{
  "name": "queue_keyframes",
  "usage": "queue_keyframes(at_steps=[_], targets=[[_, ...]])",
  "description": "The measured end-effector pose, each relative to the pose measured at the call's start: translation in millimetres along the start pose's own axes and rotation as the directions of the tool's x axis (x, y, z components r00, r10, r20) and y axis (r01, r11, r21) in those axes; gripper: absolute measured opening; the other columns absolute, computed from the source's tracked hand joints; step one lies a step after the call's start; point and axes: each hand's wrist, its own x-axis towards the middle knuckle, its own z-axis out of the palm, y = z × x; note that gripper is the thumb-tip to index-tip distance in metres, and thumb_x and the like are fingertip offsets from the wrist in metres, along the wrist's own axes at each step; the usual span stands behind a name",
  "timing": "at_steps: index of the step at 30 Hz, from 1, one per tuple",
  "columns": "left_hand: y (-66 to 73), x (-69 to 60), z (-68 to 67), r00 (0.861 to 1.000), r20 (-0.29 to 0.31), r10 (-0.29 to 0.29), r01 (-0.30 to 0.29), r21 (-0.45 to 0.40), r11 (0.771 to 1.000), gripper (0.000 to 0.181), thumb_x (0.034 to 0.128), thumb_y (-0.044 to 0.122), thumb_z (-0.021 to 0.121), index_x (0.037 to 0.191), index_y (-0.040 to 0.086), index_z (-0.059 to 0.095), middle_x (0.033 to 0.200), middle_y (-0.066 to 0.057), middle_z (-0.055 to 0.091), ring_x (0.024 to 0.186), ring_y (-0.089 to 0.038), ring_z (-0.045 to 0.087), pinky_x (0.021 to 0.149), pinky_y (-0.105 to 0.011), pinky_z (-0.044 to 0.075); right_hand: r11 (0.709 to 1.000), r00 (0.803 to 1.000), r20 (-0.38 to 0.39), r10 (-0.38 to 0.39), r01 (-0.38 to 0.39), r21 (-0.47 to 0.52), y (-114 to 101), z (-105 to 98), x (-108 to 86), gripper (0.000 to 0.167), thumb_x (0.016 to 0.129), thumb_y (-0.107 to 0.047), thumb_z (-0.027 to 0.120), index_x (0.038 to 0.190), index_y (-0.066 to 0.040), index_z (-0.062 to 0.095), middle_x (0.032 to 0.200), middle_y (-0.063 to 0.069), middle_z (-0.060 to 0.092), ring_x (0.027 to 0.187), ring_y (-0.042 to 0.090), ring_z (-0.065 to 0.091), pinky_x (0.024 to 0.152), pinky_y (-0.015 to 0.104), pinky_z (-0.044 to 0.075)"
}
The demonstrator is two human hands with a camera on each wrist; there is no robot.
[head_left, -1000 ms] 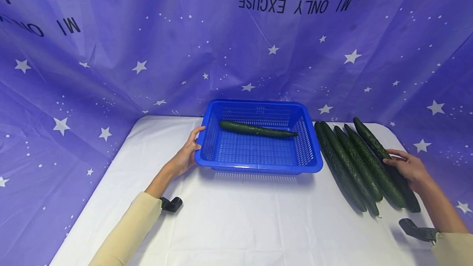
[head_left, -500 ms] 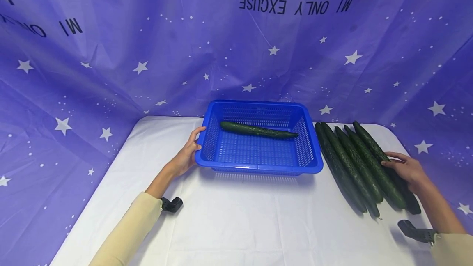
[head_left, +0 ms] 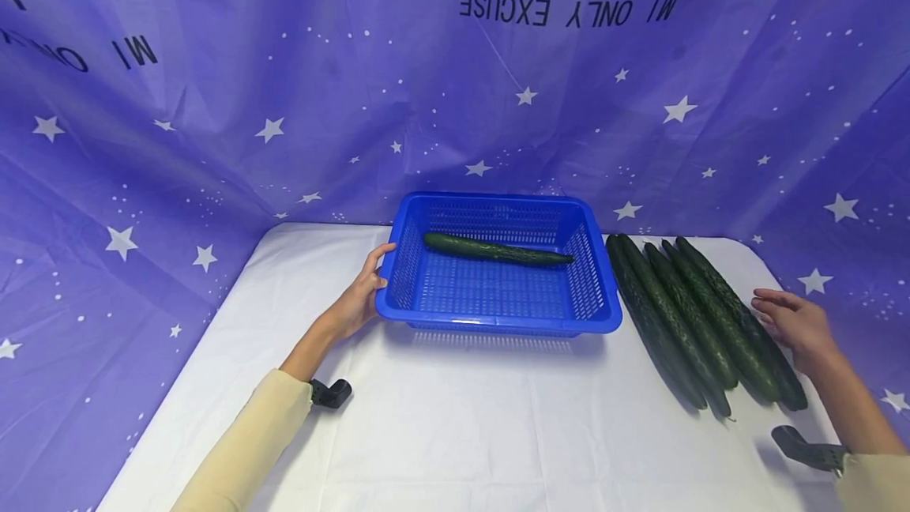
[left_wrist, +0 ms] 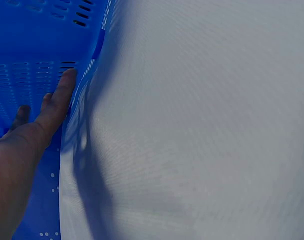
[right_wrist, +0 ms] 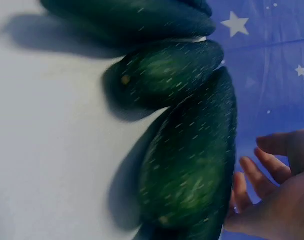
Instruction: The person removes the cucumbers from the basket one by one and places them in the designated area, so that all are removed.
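My left hand (head_left: 355, 303) holds the left rim of a blue plastic basket (head_left: 490, 321), index finger and thumb at its edge. In the left wrist view the fingers of that hand (left_wrist: 54, 107) reach against the basket's perforated side. One dark green cucumber (head_left: 498, 250) lies lengthwise inside the basket. Several more cucumbers (head_left: 654, 322) lie side by side on the right. Just right of the rightmost cucumber (head_left: 764, 354) is my right hand (head_left: 796, 330), holding nothing. The right wrist view shows its fingers loosely bent beside a cucumber's thick end (right_wrist: 191, 170).
A white cloth (head_left: 469, 417) covers the table. Behind it and at both sides hangs a purple-blue sheet (head_left: 455, 101) with stars and lettering. The basket's right rim stands close to the leftmost cucumber.
The rightmost cucumber has shifted left against its neighbours. My right hand has let it go and drawn slightly right. The left hand and basket have stayed put.
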Motion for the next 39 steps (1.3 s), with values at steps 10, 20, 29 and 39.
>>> queue_keyframes(at_steps=[10, 20, 29, 39], targets=[[-0.2, 0.0, -0.8, 1.0, 0.005, -0.003, 0.003, 0.0, 1.0, 0.071, 0.0884, 0.011, 0.032, 0.154, 0.027, 0.012, 0.156, -0.027, 0.01, 0.126, -0.049, 0.039, 0.088, -0.043, 0.053, 0.929, 0.989, 0.002, -0.149, 0.139, 0.344, -50, 21, -1.2, 0.032, 0.098, -0.001, 0.056, 0.096, -0.027, 0.074, 0.087, -0.017, 0.072, 0.077, -0.002, 0.065, 0.062, 0.014, 0.052], [-1.0, -0.5, 0.2, 1.0, 0.004, -0.01, 0.01, -0.008, 1.0, 0.071, 0.0878, 0.011, 0.033, 0.154, 0.026, 0.011, 0.156, -0.027, 0.011, 0.126, -0.05, 0.038, 0.089, -0.045, 0.053, 0.897, 0.944, 0.114, -0.308, 0.248, 0.366, -110, 67, -0.4, 0.03, 0.098, 0.003, 0.056, 0.109, -0.019, 0.072, 0.098, -0.009, 0.074, 0.087, 0.002, 0.067, 0.07, 0.016, 0.054], [-0.4, -1.7, -0.2, 1.0, 0.0, 0.003, -0.003, -0.006, 1.0, 0.07, 0.0882, 0.01, 0.032, 0.153, 0.026, 0.013, 0.154, -0.029, 0.012, 0.121, -0.049, 0.043, 0.086, -0.043, 0.054, 0.927, 0.914, 0.182, -0.363, 0.335, 0.167, -156, 125, 4.0, 0.026, 0.099, -0.012, 0.06, 0.124, -0.016, 0.066, 0.105, -0.015, 0.071, 0.099, 0.001, 0.064, 0.078, 0.016, 0.053], [2.8, -1.6, 1.8, 1.0, 0.001, -0.005, 0.005, 0.007, 1.0, 0.072, 0.0879, 0.011, 0.033, 0.155, 0.023, 0.01, 0.154, -0.029, 0.013, 0.122, -0.05, 0.042, 0.086, -0.043, 0.054, 0.929, 0.899, 0.235, -0.371, 0.359, 0.094, -187, 188, 23.3, 0.032, 0.098, -0.016, 0.064, 0.128, -0.007, 0.063, 0.109, -0.009, 0.07, 0.102, 0.006, 0.064, 0.085, 0.023, 0.053]])
